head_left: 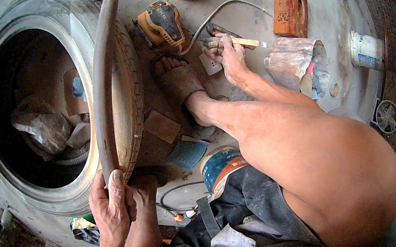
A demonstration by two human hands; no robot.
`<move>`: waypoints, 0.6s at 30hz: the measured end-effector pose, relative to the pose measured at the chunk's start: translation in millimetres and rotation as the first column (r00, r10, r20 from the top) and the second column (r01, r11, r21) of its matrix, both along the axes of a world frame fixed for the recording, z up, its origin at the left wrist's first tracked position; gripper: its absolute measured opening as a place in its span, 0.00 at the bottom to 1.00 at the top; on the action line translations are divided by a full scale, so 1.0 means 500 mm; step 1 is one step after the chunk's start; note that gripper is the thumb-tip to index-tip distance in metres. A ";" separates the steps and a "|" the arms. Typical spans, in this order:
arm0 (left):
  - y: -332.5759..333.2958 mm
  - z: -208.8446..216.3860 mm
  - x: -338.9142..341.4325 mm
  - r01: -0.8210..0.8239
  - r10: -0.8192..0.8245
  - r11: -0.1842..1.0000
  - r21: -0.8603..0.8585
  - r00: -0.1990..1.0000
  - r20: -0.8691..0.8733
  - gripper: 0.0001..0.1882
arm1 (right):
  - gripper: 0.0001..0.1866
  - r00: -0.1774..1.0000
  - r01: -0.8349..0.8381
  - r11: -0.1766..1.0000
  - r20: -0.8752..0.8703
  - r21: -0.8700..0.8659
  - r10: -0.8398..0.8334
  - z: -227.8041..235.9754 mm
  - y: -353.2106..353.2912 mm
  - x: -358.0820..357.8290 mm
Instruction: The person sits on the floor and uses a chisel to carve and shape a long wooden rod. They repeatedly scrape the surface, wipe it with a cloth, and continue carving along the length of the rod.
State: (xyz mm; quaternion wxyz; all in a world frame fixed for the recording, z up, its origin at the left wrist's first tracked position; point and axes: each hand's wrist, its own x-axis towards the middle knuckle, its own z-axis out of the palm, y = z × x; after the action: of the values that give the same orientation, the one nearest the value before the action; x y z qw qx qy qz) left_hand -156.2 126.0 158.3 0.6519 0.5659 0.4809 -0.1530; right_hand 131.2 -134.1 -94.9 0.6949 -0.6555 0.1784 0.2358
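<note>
My left hand (111, 200) is closed around the lower end of a long, curved, grey-brown bar (104, 87). The bar stands up along the side of a dusty tire (128, 77); whether they touch I cannot tell. Farther off, beyond my bent leg, my right hand (230, 58) has its fingers on a slim tool with a pale wooden handle (246, 42). Its dark working end lies by the fingertips, too small to name for sure. Just past that hand is a dark, narrow object (220, 28), and below the fingers lies a small white card (211, 63).
A yellow-and-black power sander (160, 24) with a grey cord (220, 8) sits ahead. To the right are a carved wooden box (289, 9), a stained curled sheet (289, 58) and a white tub (366, 49). Sandpaper (188, 152) and a bucket (222, 166) are near my legs.
</note>
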 end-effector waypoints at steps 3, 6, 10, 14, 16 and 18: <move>0.003 -0.002 -0.004 0.012 -0.012 1.000 0.002 1.000 0.012 0.20 | 0.20 1.000 0.003 1.000 -0.001 -0.009 -0.003 0.006 0.006 -0.001; 0.004 0.004 0.000 0.036 -0.036 0.999 0.002 0.999 0.014 0.20 | 0.20 1.000 0.007 1.000 0.000 -0.001 -0.007 0.004 0.007 -0.002; 0.001 0.005 0.001 0.021 -0.021 1.000 0.013 1.000 0.006 0.20 | 0.21 1.000 0.004 1.000 -0.003 0.009 -0.004 0.003 0.010 -0.003; 0.005 0.002 -0.003 0.028 -0.028 1.000 0.007 1.000 0.010 0.20 | 0.21 1.000 -0.001 0.999 0.001 0.042 0.001 0.005 0.008 -0.003; 0.004 0.002 -0.004 0.020 -0.020 1.000 0.005 1.000 0.001 0.20 | 0.21 0.999 0.014 0.999 -0.040 0.041 -0.012 0.028 0.023 -0.008; 0.002 0.004 0.002 0.018 -0.018 1.000 -0.007 1.000 -0.003 0.20 | 0.20 0.999 0.024 0.999 -0.035 0.049 -0.023 0.019 0.010 -0.002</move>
State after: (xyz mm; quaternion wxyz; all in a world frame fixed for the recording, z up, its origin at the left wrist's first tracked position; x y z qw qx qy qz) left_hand -155.3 126.9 160.1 0.6518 0.5678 0.4762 -0.1613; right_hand 130.1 -129.3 -85.2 0.7104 -0.6319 0.1921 0.2431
